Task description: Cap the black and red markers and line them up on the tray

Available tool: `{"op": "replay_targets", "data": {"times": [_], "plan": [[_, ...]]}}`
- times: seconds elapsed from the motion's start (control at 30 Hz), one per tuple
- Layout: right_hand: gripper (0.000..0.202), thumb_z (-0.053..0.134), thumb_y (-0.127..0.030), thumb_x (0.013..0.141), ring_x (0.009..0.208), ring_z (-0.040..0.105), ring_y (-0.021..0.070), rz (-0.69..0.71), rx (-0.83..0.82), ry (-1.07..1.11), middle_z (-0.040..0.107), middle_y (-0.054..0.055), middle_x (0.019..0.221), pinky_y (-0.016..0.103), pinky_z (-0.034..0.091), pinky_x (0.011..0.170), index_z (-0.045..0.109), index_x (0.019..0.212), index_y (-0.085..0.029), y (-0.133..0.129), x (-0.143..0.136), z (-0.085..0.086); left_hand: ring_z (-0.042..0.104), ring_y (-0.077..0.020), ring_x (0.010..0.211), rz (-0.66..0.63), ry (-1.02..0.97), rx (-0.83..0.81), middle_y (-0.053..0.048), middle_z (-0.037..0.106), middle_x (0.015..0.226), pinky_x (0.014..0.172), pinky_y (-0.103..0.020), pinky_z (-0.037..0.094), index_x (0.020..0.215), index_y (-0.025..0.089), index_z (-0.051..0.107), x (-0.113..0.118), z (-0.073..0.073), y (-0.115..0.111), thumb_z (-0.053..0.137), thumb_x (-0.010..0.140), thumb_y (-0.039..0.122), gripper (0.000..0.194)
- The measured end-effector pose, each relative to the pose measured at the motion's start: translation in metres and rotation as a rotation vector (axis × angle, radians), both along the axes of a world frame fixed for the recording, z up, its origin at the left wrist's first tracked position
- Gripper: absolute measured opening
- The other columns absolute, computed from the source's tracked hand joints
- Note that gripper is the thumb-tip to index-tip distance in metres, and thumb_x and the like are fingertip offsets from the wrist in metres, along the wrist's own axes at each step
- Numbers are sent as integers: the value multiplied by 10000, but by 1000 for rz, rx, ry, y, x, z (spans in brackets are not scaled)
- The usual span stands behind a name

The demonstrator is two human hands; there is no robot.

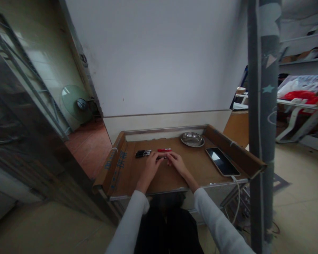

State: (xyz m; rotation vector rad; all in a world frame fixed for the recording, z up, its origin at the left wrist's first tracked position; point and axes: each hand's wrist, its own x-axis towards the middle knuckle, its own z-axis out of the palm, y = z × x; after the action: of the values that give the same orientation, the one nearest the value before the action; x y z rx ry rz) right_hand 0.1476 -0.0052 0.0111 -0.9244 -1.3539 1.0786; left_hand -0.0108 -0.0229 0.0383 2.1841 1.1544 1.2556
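Observation:
Both hands meet over the middle of a cardboard-lined table (185,169). Between the fingertips of my left hand (151,164) and my right hand (177,162) is a small dark, slim object (161,157), too small to make out fully. Both hands have their fingers closed on it. Just beyond the fingers lies a red pen-like item (164,150). Several black pen-like items (143,153) lie side by side to the left of my left hand.
A round metal dish (192,139) stands at the back right of the table. A phone (222,161) with a white cable lies at the right. Raised cardboard edges (234,151) line the sides. A grey post (262,123) rises beyond the right edge.

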Motion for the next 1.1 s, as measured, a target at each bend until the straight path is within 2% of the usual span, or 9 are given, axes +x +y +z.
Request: {"op": "replay_targets", "data": {"times": [0.1,0.2,0.4,0.53,0.73,0.87,1.0,1.03,1.1], "plan": [[329,674,-446,690,459,461,58,58,-124,277,634,-15,669,178,339,417,672,873,-173,3,6,-2,589,-172,927,33,-151,-35,-55,629,1005,848,-319,465,977,185,604,20,17,14,570,811,188,170],[289,675,-381,709,529,521,60,112,-186,423,677,17,799,167,408,461,675,911,-174,3,11,0,612,-164,846,37,-335,-103,-66,650,961,779,-297,483,992,160,597,31,28,27,611,775,210,223],[228,660,-286,733,643,600,64,88,-222,526,697,17,920,157,515,618,690,935,-186,8,16,1,612,-150,799,83,-555,-103,-65,667,896,774,-283,480,911,142,622,18,37,43,627,753,304,227],[237,676,-257,718,796,645,103,81,-212,532,696,35,949,208,542,765,683,941,-176,11,19,-4,610,-146,774,166,-618,-144,-61,666,869,725,-271,486,896,139,629,-2,24,51,633,733,345,263],[273,733,-226,636,911,646,165,-46,-154,552,693,51,966,320,511,910,684,900,-177,17,21,-16,600,-122,654,167,-553,-319,-33,656,749,651,-253,491,802,138,622,-15,-18,55,650,704,260,159],[264,686,-294,671,861,647,176,-235,-19,318,697,60,922,379,488,914,662,907,-177,17,20,-17,610,-135,683,136,-426,-346,-39,657,777,685,-279,495,804,142,606,-3,-32,54,616,735,182,81],[225,488,-281,815,904,625,194,-409,195,-157,682,93,961,392,480,881,643,936,-172,9,16,-9,603,-163,803,131,-117,-176,-33,653,824,804,-333,469,791,163,609,9,-33,53,589,760,127,51],[244,445,-250,835,937,617,195,-404,245,-262,677,95,984,392,468,894,640,959,-173,7,14,-7,594,-173,847,150,-40,-117,-33,648,844,836,-348,456,797,169,610,10,-32,52,585,765,119,65],[323,375,-161,843,1022,592,180,-285,346,-450,655,84,1062,381,442,933,617,1056,-191,3,11,-4,568,-188,923,203,62,-12,-40,630,903,877,-367,435,840,178,610,10,-29,50,569,781,115,96]]}}
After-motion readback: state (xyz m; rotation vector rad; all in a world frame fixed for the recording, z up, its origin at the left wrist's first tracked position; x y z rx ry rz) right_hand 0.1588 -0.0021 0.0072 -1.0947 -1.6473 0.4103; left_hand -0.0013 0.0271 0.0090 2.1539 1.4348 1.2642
